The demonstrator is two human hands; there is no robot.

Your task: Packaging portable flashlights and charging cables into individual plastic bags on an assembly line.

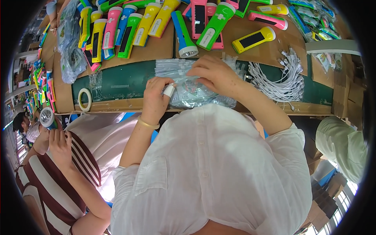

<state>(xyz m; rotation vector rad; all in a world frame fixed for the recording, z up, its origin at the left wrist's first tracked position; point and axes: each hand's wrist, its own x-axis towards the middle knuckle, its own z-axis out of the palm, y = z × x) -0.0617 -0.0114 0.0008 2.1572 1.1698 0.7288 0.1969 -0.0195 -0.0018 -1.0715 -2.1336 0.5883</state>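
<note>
At far left, off the desk's (117,88) left front corner, a co-worker (58,190) holds up a lamp (47,118); on the desk's left edge lies a long heap of film (71,47), probably kept aside so the front stays workable; a roll of tape (84,100) lies flat near the left front corner; torches (147,25) in pink, green, yellow and blue crowd toward the back edge on cardboard (164,51), which perhaps spares them scratches.

At the middle of the front edge, close against the person's body, lie the bags (192,94), clear and layered, likely set there so both hands can work without stretching; the left hand (156,91), a white wrap (169,90) on one digit, is at their left side, fingers curled in and nearly closed; I cannot tell whether it pinches any plastic; the right hand (213,76) reaches over them from the right, half open, fingers bent and apart, gripping nothing that shows; its place on top may steady the slippery layers.

Toward the right front corner, white cables (280,80) lie in a looped bunch, seemingly laid together to limit tangling; packed torches (319,19) fill the back right corner.
</note>
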